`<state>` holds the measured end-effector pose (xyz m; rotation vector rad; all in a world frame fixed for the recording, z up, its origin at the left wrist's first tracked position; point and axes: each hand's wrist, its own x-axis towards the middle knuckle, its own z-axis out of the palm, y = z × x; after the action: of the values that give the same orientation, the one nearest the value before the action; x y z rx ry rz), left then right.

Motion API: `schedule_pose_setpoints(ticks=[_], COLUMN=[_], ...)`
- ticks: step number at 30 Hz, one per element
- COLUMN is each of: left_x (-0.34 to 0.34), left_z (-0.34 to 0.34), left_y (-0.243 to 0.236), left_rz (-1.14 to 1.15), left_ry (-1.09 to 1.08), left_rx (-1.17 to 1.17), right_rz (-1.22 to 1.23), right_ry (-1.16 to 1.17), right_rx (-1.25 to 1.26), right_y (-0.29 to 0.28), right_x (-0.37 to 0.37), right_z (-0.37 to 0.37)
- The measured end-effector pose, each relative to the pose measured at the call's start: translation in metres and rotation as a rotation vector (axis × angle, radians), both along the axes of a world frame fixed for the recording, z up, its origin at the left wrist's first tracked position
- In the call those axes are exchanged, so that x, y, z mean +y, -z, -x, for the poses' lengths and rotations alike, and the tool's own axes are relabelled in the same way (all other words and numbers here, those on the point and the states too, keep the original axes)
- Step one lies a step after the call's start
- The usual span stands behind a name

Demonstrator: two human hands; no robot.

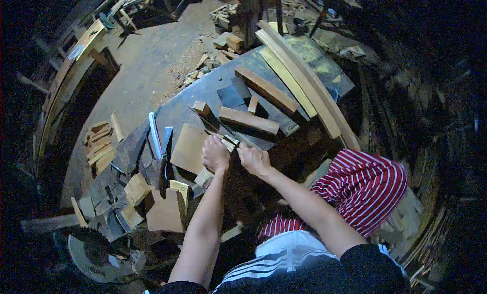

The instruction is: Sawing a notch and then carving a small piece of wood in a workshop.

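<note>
Holding one small pale wood piece up between two hands, in front of the body at the near side of one grey worktable; with the left hand curled closed around the left part of it, and the right hand pinching the right end between thumb and bent fingers; cannot tell exactly where each fingertip presses, too small to see.

Just beyond the hands, counting four brown blocks on the worktable: two long, one farther off and one nearer, and two short, one at left and one upright between the long pair; also one dark square piece.

To the far right, three long planks side by side; just left of the left hand, one flat tan board; farther left, one straight metal strip beside one flat blade; near left, a second tan board; on the floor at left, one pile of wood offcuts, too overlapped to count.
</note>
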<state>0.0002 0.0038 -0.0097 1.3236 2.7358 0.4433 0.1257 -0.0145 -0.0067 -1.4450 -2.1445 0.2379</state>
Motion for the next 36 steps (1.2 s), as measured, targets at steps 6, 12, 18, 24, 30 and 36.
schedule_pose_setpoints(ticks=[6, 12, 18, 24, 30, 36], left_x=[0.002, 0.004, -0.001, 0.003, -0.003, -0.01], left_z=[0.014, 0.02, 0.011, 0.008, 0.025, 0.024], left_y=[0.026, 0.002, 0.011, -0.018, -0.012, -0.017], left_rz=[0.003, 0.007, -0.072, -0.029, -0.08, -0.07], left_ry=[-0.019, -0.08, -0.084, -0.053, -0.104, -0.097], left_rx=[-0.039, -0.108, 0.031, -0.038, -0.039, -0.041], right_rz=[0.27, 0.437, 0.537, 0.506, 0.562, 0.621], right_ry=[-0.074, -0.071, -0.106, -0.159, -0.152, -0.164], right_rx=[-0.071, -0.09, -0.147, -0.147, -0.176, -0.221], right_y=[-0.011, -0.032, -0.033, -0.03, -0.043, -0.051], right_x=[0.005, 0.001, -0.024, 0.02, -0.009, -0.019], right_z=[0.005, 0.01, -0.028, 0.012, 0.002, -0.015])
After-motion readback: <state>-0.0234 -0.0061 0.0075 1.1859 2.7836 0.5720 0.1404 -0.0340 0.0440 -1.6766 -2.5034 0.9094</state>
